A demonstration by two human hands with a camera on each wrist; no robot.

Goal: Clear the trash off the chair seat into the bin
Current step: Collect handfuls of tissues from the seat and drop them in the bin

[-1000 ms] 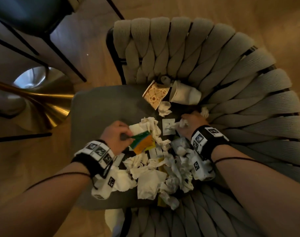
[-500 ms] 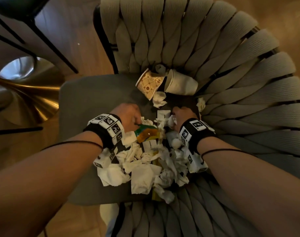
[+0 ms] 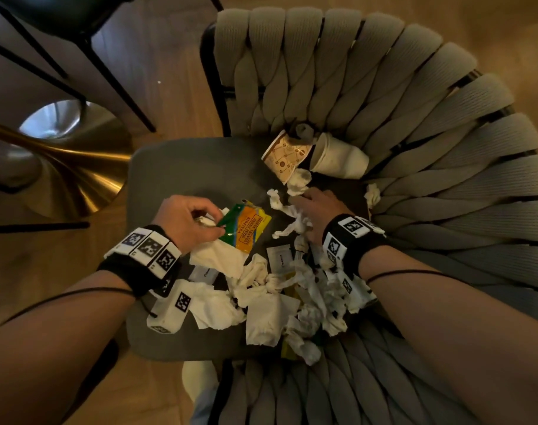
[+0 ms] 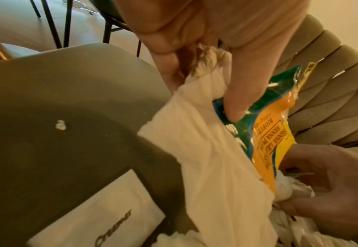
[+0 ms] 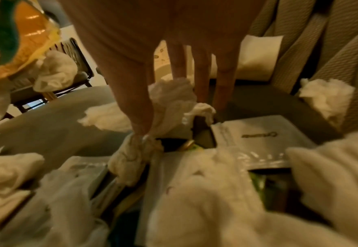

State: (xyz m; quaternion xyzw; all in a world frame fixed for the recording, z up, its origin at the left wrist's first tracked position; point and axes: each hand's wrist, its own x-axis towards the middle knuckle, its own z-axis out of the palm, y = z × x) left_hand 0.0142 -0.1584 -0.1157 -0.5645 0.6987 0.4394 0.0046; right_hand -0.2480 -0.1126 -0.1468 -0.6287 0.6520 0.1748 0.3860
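Observation:
Crumpled white tissues [image 3: 270, 305] and paper sachets are heaped on the grey chair seat [image 3: 184, 173]. My left hand [image 3: 214, 223] grips a white tissue [image 4: 205, 137] together with a green and yellow packet [image 3: 246, 227], the thumb pressing on the packet [image 4: 266, 127]. To the right of it, my right hand [image 3: 301, 207] pinches a twisted tissue [image 5: 169, 102] between thumb and fingers, low over the heap. A patterned paper cup [image 3: 287, 159] and a white paper cup [image 3: 338, 161] lie on their sides at the back of the seat. No bin is in view.
The woven rope back [image 3: 384, 87] curves round the seat's far and right sides, with one tissue ball [image 3: 372, 194] against it. A brass table base [image 3: 62, 173] and dark chair legs [image 3: 114, 84] stand on the wooden floor to the left.
My left hand has drawn left and up out of the heap, bringing the packet and a tissue with it. My right hand has moved slightly towards the cups, holding tissue.

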